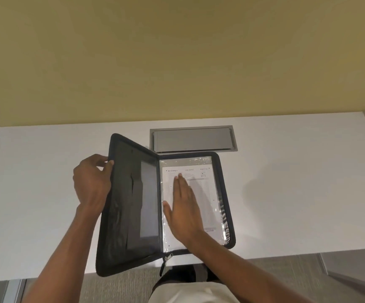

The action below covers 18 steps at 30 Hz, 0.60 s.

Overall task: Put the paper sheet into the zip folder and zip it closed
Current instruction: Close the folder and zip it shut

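At the near edge of the table (35,193), the zip pull (168,258) is seen dangling from the spine end of the zip folder (226,204), so the zip is judged wholly undone. Just beyond it, the right hand (184,212) is laid flat and open on the paper sheet (201,184), fingers straight and nothing gripped; the sheet is thereby pressed smooth against the right half, seemingly among clear plastic sleeves, so that it is not shifted when the cover comes over. To the left, the black cover (131,200) is held raised at a tilt by the left hand (92,182), its fingers curled over the outer edge and thumb behind, apparently ready for closing. Farther back, 1 grey cable hatch (193,139) is set into the table, just beyond the folder's far edge. Insertion appears done; closing and zipping are judged to remain.
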Each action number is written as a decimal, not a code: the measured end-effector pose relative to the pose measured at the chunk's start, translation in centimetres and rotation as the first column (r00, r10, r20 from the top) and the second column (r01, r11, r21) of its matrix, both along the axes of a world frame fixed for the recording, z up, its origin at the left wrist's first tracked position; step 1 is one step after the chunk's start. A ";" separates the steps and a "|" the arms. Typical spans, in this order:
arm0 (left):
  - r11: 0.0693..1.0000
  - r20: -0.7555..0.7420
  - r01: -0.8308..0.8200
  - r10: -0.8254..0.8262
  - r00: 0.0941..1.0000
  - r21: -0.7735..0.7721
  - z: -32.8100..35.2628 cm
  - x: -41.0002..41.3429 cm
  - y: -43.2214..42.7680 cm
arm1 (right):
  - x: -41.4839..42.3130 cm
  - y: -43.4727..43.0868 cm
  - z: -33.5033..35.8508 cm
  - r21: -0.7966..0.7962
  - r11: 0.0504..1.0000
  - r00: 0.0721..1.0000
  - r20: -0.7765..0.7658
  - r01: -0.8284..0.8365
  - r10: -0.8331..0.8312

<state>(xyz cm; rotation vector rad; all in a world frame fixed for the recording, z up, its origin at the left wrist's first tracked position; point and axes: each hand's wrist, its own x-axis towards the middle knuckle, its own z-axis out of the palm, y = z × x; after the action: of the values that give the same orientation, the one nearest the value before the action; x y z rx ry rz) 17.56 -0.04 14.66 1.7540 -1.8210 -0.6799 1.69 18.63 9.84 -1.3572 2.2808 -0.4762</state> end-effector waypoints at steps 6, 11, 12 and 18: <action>0.992 -0.177 0.117 -0.107 0.978 0.045 0.7 -4.1 1.3 | 3.2 -2.2 5.2 -0.166 0.986 0.974 0.222 -0.002 0.040; 0.984 -0.290 0.174 -0.155 0.944 0.041 0.5 -7.4 3.1 | 3.7 -1.6 6.6 -0.198 0.979 0.954 0.283 -0.047 0.102; 0.982 -0.324 0.183 -0.161 0.932 0.038 0.4 -7.8 3.6 | 3.6 -1.5 6.5 -0.204 0.978 0.956 0.275 -0.049 0.105; 0.902 -0.585 0.357 -0.158 0.795 0.241 -1.7 -9.0 6.8 | 2.0 -0.2 6.1 -0.190 0.979 0.971 0.215 -0.068 0.109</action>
<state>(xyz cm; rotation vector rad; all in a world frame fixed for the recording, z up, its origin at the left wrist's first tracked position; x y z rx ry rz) 8.56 6.78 12.94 1.2872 -1.5952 -1.5269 3.65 18.46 15.92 -1.4057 2.0249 -0.7820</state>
